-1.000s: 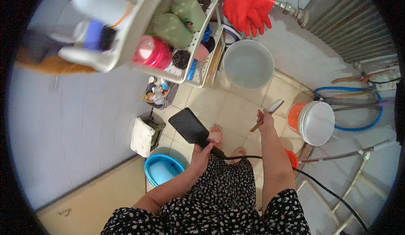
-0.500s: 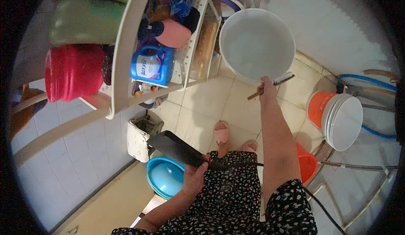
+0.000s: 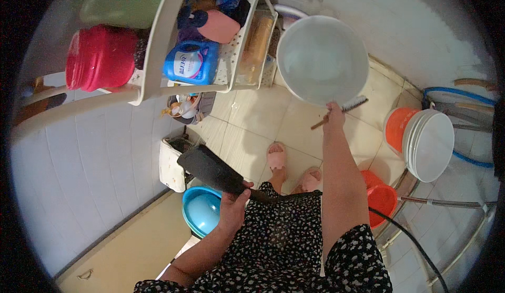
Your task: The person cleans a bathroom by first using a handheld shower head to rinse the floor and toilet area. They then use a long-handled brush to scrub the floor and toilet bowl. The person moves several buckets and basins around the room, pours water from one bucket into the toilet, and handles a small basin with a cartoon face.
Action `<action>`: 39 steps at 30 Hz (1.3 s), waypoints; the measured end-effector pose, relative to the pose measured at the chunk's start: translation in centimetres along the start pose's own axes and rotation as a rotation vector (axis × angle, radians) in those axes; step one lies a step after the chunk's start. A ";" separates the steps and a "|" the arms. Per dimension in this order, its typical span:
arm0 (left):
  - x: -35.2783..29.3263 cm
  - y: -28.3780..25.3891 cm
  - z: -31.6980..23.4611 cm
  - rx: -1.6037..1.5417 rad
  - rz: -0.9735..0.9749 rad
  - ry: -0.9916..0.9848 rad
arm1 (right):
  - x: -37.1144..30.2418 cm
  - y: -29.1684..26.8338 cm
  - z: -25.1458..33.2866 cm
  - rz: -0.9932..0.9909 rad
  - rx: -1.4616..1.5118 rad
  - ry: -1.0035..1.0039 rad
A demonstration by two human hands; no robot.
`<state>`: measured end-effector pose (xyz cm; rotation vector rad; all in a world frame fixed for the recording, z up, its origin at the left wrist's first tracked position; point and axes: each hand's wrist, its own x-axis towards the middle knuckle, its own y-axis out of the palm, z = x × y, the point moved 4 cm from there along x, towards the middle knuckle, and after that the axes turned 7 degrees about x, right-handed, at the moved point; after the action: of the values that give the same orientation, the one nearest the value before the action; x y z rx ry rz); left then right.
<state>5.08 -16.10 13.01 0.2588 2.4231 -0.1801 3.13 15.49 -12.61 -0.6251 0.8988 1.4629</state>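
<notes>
Head view — brush (image 3: 355, 103) aslant to upper right, black paddle (image 3: 210, 168) upper left — fingers (image 3: 333, 107) around both.

Left hand (image 3: 233, 206) grips flat black tool (image 3: 209, 169), right hand (image 3: 334, 118) brush (image 3: 356, 103)

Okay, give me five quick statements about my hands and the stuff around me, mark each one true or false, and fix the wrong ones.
1. The right hand holds a brush. True.
2. The left hand is empty. False: it holds a black paddle-shaped tool.
3. The feet wear pink sandals. True.
4. The blue basin is on the person's right side. False: it is on the left, near the left forearm.
5. An orange-and-white bucket is to the right of the brush. True.
</notes>
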 end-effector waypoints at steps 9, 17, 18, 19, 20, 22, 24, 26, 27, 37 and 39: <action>2.0 2.4 -3.2 0.052 0.062 0.034 | -3.5 -13.9 -1.3 -0.121 -0.161 0.114; 4.9 4.4 -4.5 0.095 0.147 0.073 | -8.2 -22.6 -1.0 -0.241 -0.204 0.216; 5.3 4.7 -4.9 0.132 0.142 0.083 | -8.5 -23.0 -1.1 -0.239 -0.174 0.230; 5.7 5.1 -5.3 0.168 0.138 0.094 | -8.9 -23.2 -1.3 -0.238 -0.145 0.243; 6.0 5.5 -5.8 0.204 0.133 0.104 | -9.1 -23.4 -1.3 -0.236 -0.115 0.255; 6.5 6.7 -6.7 0.166 0.156 0.124 | -9.1 -24.2 -0.8 -0.160 -0.124 0.287; 6.9 8.0 -6.9 0.070 0.187 0.110 | -9.6 -24.7 0.3 -0.130 -0.142 0.305; 6.2 10.1 -8.6 -0.036 0.282 0.078 | -10.8 -25.1 2.5 -0.153 -0.168 0.306; 6.0 10.8 -9.6 -0.052 0.344 0.123 | -11.2 -25.5 2.8 -0.158 -0.053 0.317; 0.1 13.3 -14.7 -0.078 0.388 0.106 | -26.6 -15.0 14.0 0.333 -0.399 -0.235; -1.2 13.8 -14.2 -0.033 0.359 0.156 | -30.2 -12.0 14.8 0.540 -0.445 -0.134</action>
<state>0.34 -0.08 23.73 0.7074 2.4805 0.0432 20.11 10.08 18.29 -0.6211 0.6622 2.1997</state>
